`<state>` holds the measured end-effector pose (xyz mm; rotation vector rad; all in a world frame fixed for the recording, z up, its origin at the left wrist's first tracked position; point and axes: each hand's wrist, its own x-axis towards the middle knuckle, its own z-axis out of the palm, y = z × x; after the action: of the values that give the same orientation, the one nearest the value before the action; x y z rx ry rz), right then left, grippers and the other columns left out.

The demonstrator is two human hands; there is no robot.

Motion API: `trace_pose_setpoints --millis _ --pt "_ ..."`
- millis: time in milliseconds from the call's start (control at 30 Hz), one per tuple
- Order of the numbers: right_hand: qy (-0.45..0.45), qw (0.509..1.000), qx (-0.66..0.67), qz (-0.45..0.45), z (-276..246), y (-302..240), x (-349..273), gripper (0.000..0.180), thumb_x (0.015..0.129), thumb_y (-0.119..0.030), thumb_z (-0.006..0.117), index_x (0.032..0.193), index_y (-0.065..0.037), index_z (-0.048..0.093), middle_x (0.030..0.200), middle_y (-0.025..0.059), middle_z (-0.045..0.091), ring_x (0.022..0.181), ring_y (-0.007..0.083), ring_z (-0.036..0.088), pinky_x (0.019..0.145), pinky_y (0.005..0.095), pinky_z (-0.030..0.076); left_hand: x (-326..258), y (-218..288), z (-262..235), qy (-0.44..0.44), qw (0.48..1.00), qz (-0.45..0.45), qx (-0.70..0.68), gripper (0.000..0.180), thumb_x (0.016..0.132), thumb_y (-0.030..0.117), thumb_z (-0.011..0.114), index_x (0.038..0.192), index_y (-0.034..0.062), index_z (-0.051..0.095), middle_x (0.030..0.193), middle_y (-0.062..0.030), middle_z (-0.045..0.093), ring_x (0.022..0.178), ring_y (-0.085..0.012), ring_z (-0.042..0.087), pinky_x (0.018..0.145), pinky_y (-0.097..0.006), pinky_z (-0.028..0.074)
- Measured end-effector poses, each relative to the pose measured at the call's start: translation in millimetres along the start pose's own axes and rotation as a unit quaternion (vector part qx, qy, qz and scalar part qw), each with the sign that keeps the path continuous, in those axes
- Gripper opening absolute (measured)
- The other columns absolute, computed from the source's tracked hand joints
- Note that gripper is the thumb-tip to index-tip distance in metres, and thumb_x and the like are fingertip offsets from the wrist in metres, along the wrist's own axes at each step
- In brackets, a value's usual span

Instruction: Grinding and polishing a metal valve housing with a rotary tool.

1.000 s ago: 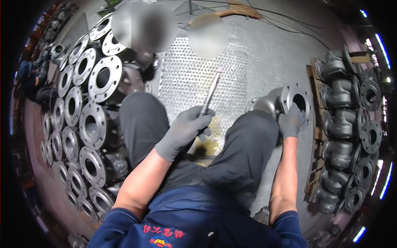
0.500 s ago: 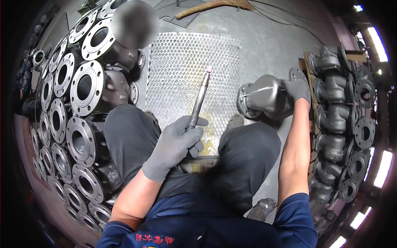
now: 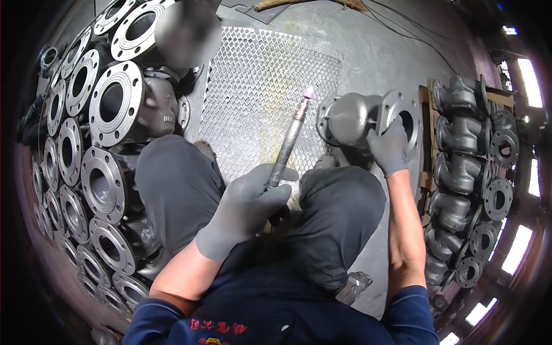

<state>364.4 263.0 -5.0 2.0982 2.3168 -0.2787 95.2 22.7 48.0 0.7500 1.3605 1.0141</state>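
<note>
My gloved left hand (image 3: pixel 244 201) is wrapped round a slim die grinder (image 3: pixel 289 141), held tilted up over the mesh between my knees. A small pink grinding stone (image 3: pixel 309 92) sits at its far tip, touching nothing. To the right, a grey cast valve body (image 3: pixel 351 119) lies on its side on the floor. My gloved right hand (image 3: pixel 391 148) grips its right-hand flange (image 3: pixel 395 102), with fingers over the rim at the bore. That flange's open face is turned toward me. The fingertips inside the bore are partly hidden.
Stacked flanged valve bodies (image 3: pixel 117 104) rise close on my left. More castings (image 3: pixel 460 135) stand on a wooden pallet at the right. A diamond-mesh metal sheet (image 3: pixel 241 86) covers the floor ahead. A cable (image 3: pixel 414 37) crosses the far floor beside a broom (image 3: pixel 305 3).
The valve body has turned, so its right flange now shows its open face. My right hand has shifted left and nearer on it. The grinder has moved slightly right.
</note>
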Motion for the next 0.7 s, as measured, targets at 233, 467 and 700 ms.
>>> trace_pose_setpoints --millis 233,467,700 --pt "-0.06 0.906 -0.126 -0.399 -9 11 -23 0.1 0.069 -0.015 0.087 0.155 0.002 0.04 0.139 0.0228 0.062 0.132 0.0362 0.06 0.125 0.0518 0.034 -2 10 15 -0.048 0.985 -0.091 -0.141 0.036 0.103 0.019 0.066 0.13 -0.0034 0.065 0.079 0.0017 0.061 0.066 -0.0056 0.057 0.062 -0.024 0.046" --pt "-0.121 0.845 -0.206 -0.478 -36 -39 -8 0.102 0.067 -0.024 0.092 0.155 -0.005 0.045 0.145 0.0221 0.06 0.136 0.0383 0.057 0.129 0.0501 0.028 -13 11 6 -0.008 0.996 -0.066 -0.058 0.038 0.103 0.025 0.066 0.131 -0.0006 0.067 0.08 -0.0021 0.067 0.068 -0.0067 0.063 0.064 -0.024 0.05" --pt "-0.212 0.937 -0.067 -0.271 -26 -112 -16 0.076 0.077 -0.045 0.09 0.126 0.004 0.061 0.114 0.0289 0.074 0.116 0.0449 0.069 0.099 0.0485 0.054 -22 2 0 0.01 0.996 -0.026 -0.083 0.033 0.102 0.024 0.065 0.126 0.001 0.07 0.084 -0.0043 0.069 0.072 -0.0098 0.066 0.067 -0.028 0.055"
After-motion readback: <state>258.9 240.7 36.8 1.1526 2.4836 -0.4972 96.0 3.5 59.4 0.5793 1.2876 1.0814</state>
